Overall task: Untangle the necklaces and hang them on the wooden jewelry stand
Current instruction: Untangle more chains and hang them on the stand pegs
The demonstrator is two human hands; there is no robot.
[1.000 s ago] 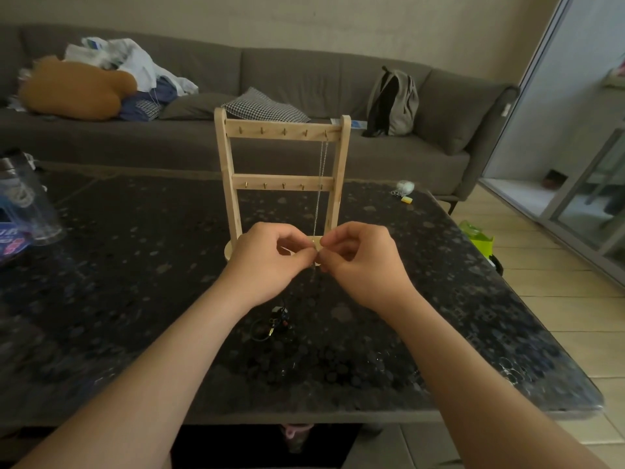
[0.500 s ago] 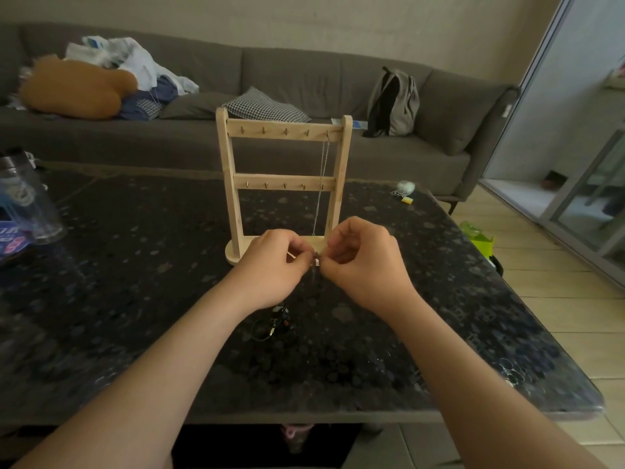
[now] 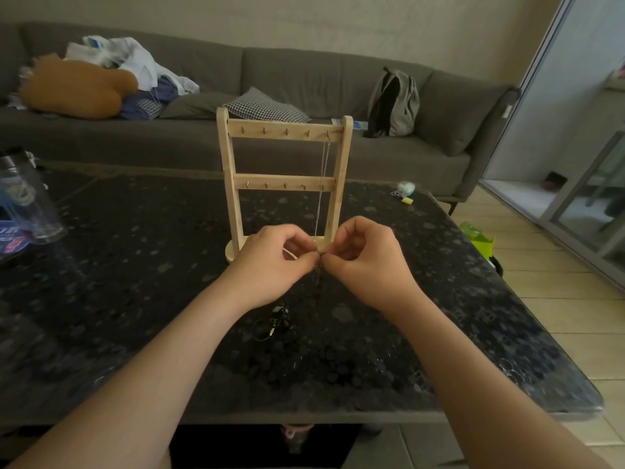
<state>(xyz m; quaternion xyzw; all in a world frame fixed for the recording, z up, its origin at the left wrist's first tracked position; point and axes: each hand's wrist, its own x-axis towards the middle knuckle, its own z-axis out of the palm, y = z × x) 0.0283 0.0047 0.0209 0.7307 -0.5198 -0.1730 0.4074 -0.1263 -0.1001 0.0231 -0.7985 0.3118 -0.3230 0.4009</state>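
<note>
Fingertip to fingertip, the left hand [image 3: 270,262] and the right hand [image 3: 368,262] are held just above the black speckled stone tabletop [image 3: 135,265], close in front of the base of the pale wooden two-rail jewelry stand [image 3: 230,184]. A thin dark necklace chain [image 3: 318,274] is pinched between thumb and forefinger of each hand at one small spot, the remaining fingers being curled in; whether a knot or a clasp is being worked there cannot be told. A short length of it is seen hanging below the pinch. A fine silver chain [image 3: 323,177] is already hung from the rightmost peg of the top rail, while a small dark tangle of cord and beads [image 3: 274,321] lies on the table near the left wrist. The held chain is judged to be very light, limp and slippery, and easily kinked or snapped if pulled hard. It is best taken on either side of the snag with fingertips only, slack being kept and loops eased apart, not tugged. For hanging, it should be lifted by its upper loop so that the weight falls freely beneath the peg.
</note>
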